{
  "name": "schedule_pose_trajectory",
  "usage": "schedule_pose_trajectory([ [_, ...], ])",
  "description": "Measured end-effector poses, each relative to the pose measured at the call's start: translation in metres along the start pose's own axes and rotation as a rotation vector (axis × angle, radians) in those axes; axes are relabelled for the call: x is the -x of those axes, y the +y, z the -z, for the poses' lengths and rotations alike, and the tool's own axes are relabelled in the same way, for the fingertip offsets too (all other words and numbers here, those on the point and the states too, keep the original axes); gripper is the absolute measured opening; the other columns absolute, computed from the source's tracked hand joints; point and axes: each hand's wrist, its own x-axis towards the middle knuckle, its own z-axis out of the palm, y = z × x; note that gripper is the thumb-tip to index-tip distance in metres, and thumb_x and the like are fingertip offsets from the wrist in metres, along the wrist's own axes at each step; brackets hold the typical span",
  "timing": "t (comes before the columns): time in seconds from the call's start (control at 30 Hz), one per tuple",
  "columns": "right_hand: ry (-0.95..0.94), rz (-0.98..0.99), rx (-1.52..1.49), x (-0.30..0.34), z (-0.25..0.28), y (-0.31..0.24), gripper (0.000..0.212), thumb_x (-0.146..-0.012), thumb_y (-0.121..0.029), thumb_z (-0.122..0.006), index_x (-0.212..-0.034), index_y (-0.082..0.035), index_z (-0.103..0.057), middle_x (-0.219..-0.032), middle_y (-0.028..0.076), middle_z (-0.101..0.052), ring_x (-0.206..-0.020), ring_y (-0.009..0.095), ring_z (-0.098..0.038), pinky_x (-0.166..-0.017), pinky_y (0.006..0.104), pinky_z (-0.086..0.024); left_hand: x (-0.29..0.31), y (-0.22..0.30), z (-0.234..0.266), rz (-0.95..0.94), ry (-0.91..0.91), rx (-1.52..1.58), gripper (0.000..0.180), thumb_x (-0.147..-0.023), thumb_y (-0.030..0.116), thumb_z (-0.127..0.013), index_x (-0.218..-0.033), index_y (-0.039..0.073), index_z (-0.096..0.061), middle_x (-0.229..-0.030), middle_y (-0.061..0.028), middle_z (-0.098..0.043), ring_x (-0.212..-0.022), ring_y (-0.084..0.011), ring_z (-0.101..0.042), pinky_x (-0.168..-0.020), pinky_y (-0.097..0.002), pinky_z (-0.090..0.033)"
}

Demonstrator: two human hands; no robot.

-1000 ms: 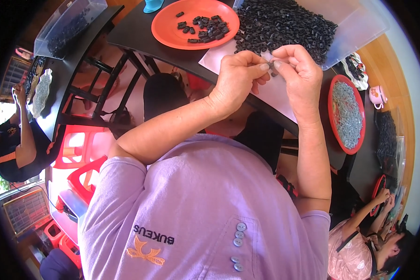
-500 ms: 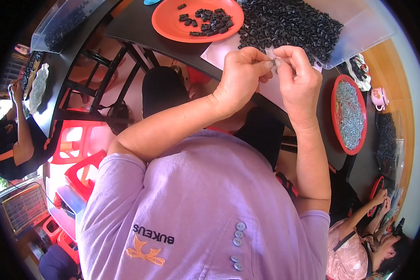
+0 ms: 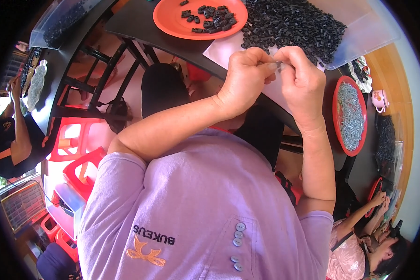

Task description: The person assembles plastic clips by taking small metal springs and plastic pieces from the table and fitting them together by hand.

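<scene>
My left hand [image 3: 249,79] and my right hand [image 3: 302,81] meet in a pinch, fingertip to fingertip, over the table's near edge. Something small and dark sits between the fingertips, mostly hidden and too small to name. Just beyond them a heap of small black plastic parts [image 3: 291,28] lies in and before a clear plastic bin [image 3: 371,39], partly on a white sheet [image 3: 223,52]. To the left, an orange-red plate [image 3: 165,23] carries several black plastic pieces [image 3: 214,18]. At my right stands a red oval tray [image 3: 336,114] of silvery screws [image 3: 350,116].
A pink cup [image 3: 379,99] and a white scalloped dish [image 3: 363,77] stand by the wall. Another bin of black parts [image 3: 386,140] is further right. Co-workers sit at left [image 3: 18,135] and lower right [image 3: 354,242]. Red stools [image 3: 81,172] stand on the left.
Both my hands have shifted very slightly to the right, still pinched together. The view has moved a little, so the plate and heap appear slightly higher and further right.
</scene>
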Motion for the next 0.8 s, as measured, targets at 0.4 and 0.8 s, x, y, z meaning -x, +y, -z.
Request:
schedule_pose_trajectory([
  [0.4,-0.109,-0.039,-0.057,-0.005,0.007,0.005,0.020,-0.074,0.006,-0.057,-0.088,-0.007,-0.059,-0.072,0.006,-0.063,-0.064,0.025,-0.063,-0.058,0.0361,-0.049,0.001,0.003,-0.001,-0.020,0.001,-0.099,0.011,-0.083,0.002,-0.063,-0.075,-0.005,-0.062,-0.064,-0.0086,-0.062,-0.059,-0.0123,-0.057,-0.054,-0.0285,-0.047],
  [0.8,0.012,0.163,0.118,0.000,-0.003,0.004,0.022,-0.073,0.003,-0.060,-0.091,-0.009,-0.060,-0.073,0.005,-0.062,-0.067,0.024,-0.063,-0.061,0.0358,-0.048,0.000,-0.001,-0.003,0.033,0.029,0.009,0.010,-0.083,0.001,-0.060,-0.077,-0.007,-0.063,-0.064,-0.0096,-0.062,-0.056,-0.0132,-0.056,-0.051,-0.0293,-0.047],
])
